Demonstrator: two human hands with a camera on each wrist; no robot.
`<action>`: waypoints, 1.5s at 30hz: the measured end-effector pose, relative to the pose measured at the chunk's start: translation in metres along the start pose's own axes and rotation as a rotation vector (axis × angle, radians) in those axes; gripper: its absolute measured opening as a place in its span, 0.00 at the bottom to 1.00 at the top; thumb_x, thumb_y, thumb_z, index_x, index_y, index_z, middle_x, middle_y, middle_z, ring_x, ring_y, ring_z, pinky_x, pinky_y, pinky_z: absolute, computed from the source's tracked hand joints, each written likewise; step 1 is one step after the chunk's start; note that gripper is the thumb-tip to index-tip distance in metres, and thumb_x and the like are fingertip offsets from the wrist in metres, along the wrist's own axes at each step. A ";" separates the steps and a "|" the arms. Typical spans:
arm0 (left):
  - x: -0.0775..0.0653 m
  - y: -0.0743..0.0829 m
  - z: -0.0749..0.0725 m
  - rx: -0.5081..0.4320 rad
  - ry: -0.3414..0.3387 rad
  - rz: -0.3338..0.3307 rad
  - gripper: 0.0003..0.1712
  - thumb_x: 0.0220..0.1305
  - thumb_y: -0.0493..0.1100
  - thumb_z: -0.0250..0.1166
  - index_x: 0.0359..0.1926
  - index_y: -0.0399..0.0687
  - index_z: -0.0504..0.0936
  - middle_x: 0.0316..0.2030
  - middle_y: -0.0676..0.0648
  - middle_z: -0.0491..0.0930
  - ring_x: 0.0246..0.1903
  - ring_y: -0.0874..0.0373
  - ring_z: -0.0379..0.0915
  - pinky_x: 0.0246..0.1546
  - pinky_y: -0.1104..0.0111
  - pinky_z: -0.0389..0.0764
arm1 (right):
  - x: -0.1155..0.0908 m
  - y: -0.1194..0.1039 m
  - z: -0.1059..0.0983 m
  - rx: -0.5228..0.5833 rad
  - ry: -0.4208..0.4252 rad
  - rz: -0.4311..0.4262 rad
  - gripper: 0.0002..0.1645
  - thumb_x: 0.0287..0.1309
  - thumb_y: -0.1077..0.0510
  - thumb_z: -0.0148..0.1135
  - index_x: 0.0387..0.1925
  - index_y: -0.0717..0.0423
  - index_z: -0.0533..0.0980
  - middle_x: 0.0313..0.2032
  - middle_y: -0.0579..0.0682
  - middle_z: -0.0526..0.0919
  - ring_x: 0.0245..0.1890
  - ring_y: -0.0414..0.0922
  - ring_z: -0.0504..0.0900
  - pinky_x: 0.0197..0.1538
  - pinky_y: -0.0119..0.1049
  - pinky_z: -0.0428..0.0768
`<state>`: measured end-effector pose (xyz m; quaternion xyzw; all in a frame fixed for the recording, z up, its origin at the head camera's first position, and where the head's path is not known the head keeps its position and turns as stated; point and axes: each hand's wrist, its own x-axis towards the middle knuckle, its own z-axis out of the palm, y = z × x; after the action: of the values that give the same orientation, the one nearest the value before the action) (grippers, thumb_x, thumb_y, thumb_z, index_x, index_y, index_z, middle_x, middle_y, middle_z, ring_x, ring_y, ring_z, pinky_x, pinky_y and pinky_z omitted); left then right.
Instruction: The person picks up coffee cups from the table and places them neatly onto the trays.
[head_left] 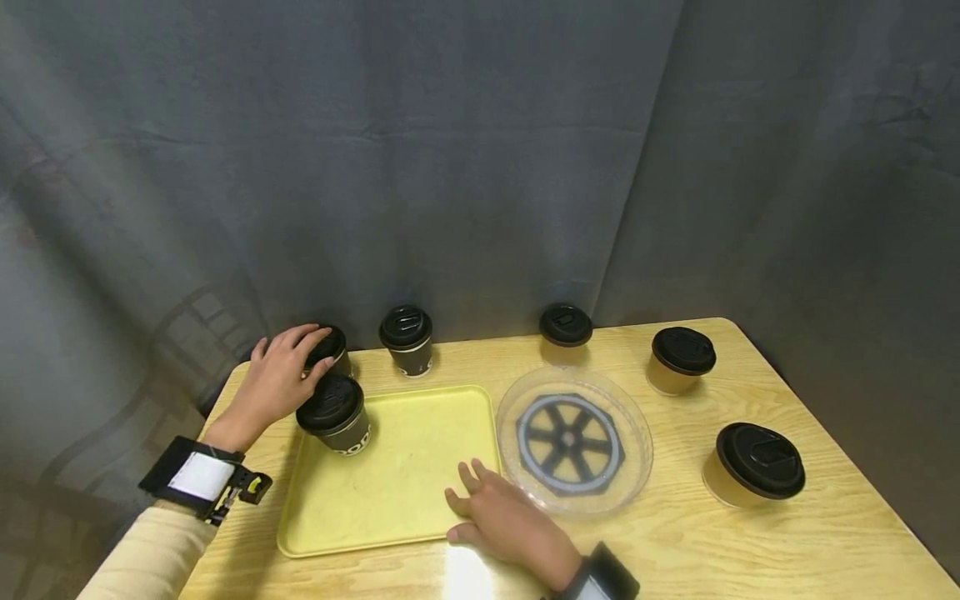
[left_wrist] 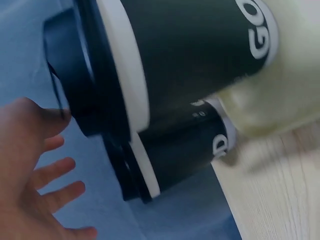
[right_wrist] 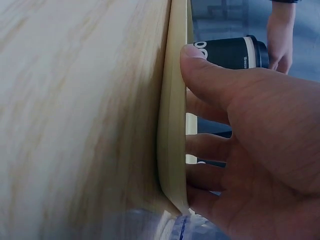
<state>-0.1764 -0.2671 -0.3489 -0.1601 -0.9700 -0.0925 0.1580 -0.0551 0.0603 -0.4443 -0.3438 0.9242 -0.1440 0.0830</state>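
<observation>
My left hand (head_left: pixel 281 375) hovers at the black lid of a dark paper coffee cup (head_left: pixel 348 435), which stands on the far left corner of the yellow tray (head_left: pixel 405 467). In the left wrist view, the thumb (left_wrist: pixel 55 120) is right at the edge of that cup's lid, while the other fingers are spread apart. A second dark cup (left_wrist: pixel 182 157) stands just behind it, partly hidden by the hand in the head view. Over the tray's near right corner lies my right hand (head_left: pixel 510 521), fingers loosely spread, fingertips at the rim in the right wrist view.
Another dark lidded cup (head_left: pixel 411 342) stands behind the tray. A clear round plastic dish (head_left: pixel 637 454) with a dark spoked pattern sits right of the tray. Brown lidded cups (head_left: pixel 671 375) stand along the table's back and right side. A grey curtain (head_left: pixel 480 167) hangs behind.
</observation>
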 end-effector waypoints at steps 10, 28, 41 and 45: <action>0.010 -0.024 0.005 -0.057 -0.107 0.072 0.26 0.67 0.44 0.62 0.63 0.40 0.72 0.62 0.32 0.68 0.61 0.30 0.63 0.58 0.31 0.60 | 0.001 0.000 -0.001 0.003 0.003 0.000 0.34 0.62 0.35 0.53 0.63 0.46 0.73 0.69 0.61 0.65 0.70 0.61 0.64 0.69 0.51 0.69; 0.022 -0.040 0.010 -0.014 -0.291 -0.001 0.43 0.67 0.62 0.57 0.76 0.52 0.54 0.73 0.33 0.50 0.71 0.30 0.45 0.55 0.23 0.55 | 0.002 0.001 -0.001 -0.022 0.000 -0.008 0.34 0.62 0.34 0.52 0.63 0.45 0.73 0.69 0.61 0.65 0.70 0.61 0.65 0.69 0.50 0.69; 0.027 -0.048 0.019 -0.129 -0.304 0.042 0.40 0.66 0.55 0.63 0.70 0.38 0.63 0.68 0.24 0.55 0.65 0.22 0.52 0.60 0.30 0.59 | 0.002 -0.003 -0.001 -0.035 0.000 -0.008 0.33 0.62 0.34 0.51 0.63 0.44 0.73 0.68 0.61 0.66 0.69 0.60 0.66 0.68 0.50 0.70; 0.030 -0.048 0.021 -0.159 -0.309 0.040 0.39 0.66 0.53 0.63 0.70 0.37 0.63 0.68 0.23 0.54 0.65 0.21 0.52 0.60 0.31 0.58 | 0.001 -0.002 -0.001 -0.030 -0.002 -0.005 0.33 0.63 0.34 0.51 0.63 0.45 0.73 0.69 0.61 0.65 0.70 0.60 0.65 0.69 0.49 0.69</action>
<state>-0.2253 -0.2988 -0.3648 -0.2038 -0.9689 -0.1399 -0.0045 -0.0549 0.0578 -0.4426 -0.3474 0.9253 -0.1300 0.0784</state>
